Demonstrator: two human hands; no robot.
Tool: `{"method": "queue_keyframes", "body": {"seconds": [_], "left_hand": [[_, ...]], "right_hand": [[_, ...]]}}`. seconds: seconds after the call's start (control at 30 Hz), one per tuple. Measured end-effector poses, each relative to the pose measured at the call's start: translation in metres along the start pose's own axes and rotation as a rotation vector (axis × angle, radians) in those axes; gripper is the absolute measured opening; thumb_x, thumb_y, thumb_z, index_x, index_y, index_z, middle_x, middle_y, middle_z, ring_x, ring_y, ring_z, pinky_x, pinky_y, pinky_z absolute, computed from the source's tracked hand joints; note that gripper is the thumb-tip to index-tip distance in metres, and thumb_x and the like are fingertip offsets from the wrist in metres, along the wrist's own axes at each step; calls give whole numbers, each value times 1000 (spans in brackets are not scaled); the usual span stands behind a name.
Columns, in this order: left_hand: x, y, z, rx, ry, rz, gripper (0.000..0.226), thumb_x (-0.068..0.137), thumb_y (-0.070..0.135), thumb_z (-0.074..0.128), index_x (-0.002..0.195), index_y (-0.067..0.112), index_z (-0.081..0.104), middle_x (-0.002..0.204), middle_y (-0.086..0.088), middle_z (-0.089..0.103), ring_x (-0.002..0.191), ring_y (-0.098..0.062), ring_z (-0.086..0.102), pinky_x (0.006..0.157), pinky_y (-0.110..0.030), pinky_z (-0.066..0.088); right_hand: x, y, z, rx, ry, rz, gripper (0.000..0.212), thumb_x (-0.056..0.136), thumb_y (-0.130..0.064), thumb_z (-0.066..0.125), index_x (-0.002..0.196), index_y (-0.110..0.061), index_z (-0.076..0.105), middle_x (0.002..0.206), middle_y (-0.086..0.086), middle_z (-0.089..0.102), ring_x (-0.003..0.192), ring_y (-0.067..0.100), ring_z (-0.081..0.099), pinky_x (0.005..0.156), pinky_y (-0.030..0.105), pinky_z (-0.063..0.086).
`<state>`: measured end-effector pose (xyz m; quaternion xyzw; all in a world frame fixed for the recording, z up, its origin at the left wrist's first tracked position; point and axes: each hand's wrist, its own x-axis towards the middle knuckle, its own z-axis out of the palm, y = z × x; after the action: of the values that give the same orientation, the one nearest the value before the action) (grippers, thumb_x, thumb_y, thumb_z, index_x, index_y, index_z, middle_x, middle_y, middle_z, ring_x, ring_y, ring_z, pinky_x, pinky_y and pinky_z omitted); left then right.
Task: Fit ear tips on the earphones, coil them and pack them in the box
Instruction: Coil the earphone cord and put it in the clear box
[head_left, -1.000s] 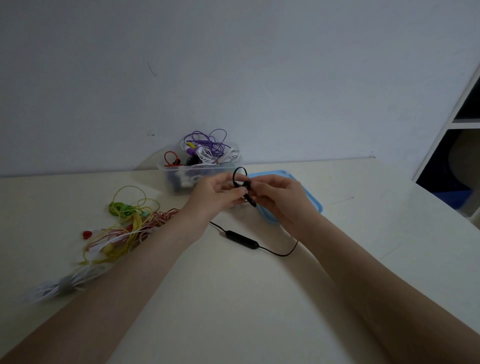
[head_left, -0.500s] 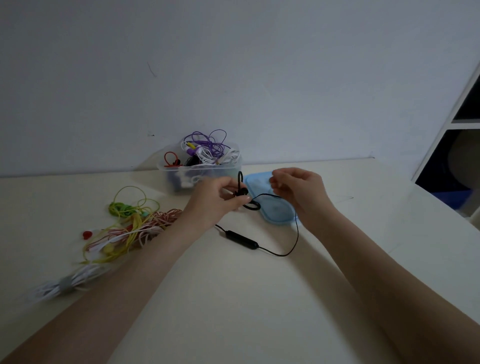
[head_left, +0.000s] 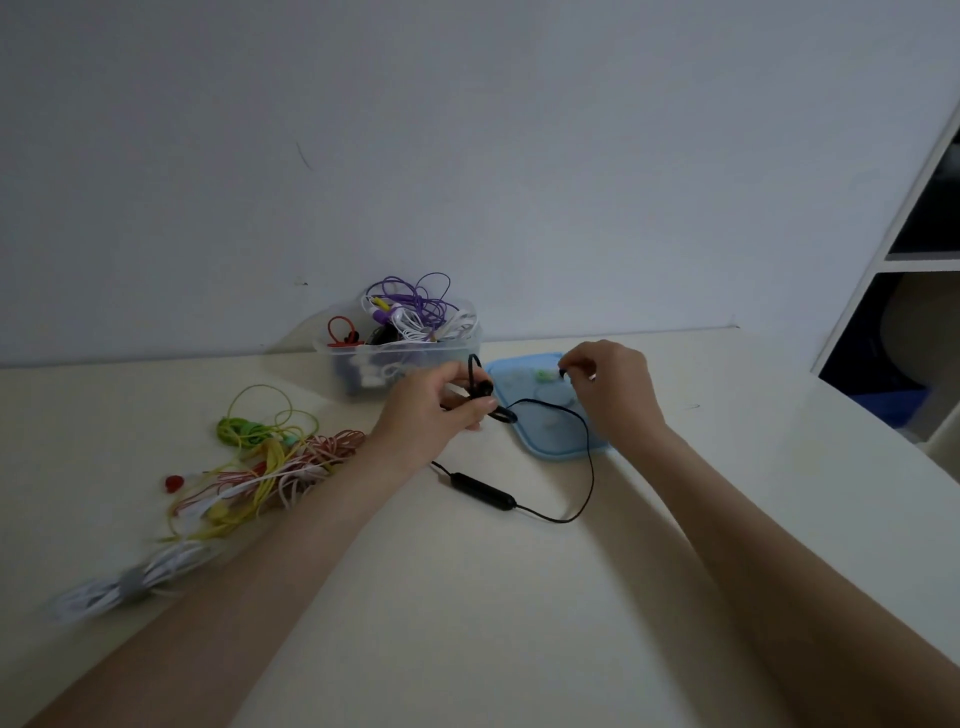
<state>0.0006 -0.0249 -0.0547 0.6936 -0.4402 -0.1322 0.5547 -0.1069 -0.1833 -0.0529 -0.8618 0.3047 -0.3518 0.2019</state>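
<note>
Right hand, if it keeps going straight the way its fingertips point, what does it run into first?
The right hand points left toward the left hand, so it would probably first meet the black earphones held there, above the blue tray. Depth is uncertain.

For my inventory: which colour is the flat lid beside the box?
Light blue plastic lid, head view.

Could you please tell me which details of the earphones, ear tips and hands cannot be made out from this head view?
- Small dark piece pinched by the right hand: too small to tell whether it is an ear tip.
- Earbud in the left hand: its nozzle is covered by the fingers.
- Pale pieces on the blue lid: dim and blurred.
- Clear box: its lower contents are hidden behind tangled cables.
</note>
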Motion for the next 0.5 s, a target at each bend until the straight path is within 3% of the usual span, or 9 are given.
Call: {"method": "queue_keyframes", "body": {"seconds": [0.13, 0.27, 0.37, 0.5], "left_hand": [[1, 0, -1, -66, 18, -12, 17, 85, -1, 60, 94, 12, 58, 87, -2, 60, 53, 5, 61, 48, -5, 41], [6, -4, -4, -139, 82, -46, 12, 84, 3, 62, 88, 15, 59, 78, 1, 59, 52, -1, 61, 53, -13, 49], [9, -9, -5, -159, 95, -66, 16, 83, 4, 64, 83, 20, 60, 80, -1, 60, 54, -6, 61, 66, -28, 57], [7, -7, -3, -126, 58, -44, 17, 82, 3, 65, 85, 19, 61, 85, -5, 60, 55, -3, 63, 58, -16, 53]], "right_hand": [[26, -5, 1, -120, -131, 81, 28, 89, 1, 45, 108, 2, 65, 112, 18, 64, 104, 31, 59, 89, 35, 47], [37, -6, 9, -235, -283, 163, 23, 86, -2, 50, 103, 8, 63, 104, 26, 64, 95, 37, 58, 72, 34, 45], [39, -2, 12, -226, -261, 180, 19, 85, -3, 54, 98, 7, 64, 98, 22, 64, 88, 34, 59, 73, 36, 47], [40, 2, 16, -218, -213, 164, 8, 83, -6, 59, 88, -1, 63, 95, 17, 65, 87, 31, 60, 69, 34, 47]]}}
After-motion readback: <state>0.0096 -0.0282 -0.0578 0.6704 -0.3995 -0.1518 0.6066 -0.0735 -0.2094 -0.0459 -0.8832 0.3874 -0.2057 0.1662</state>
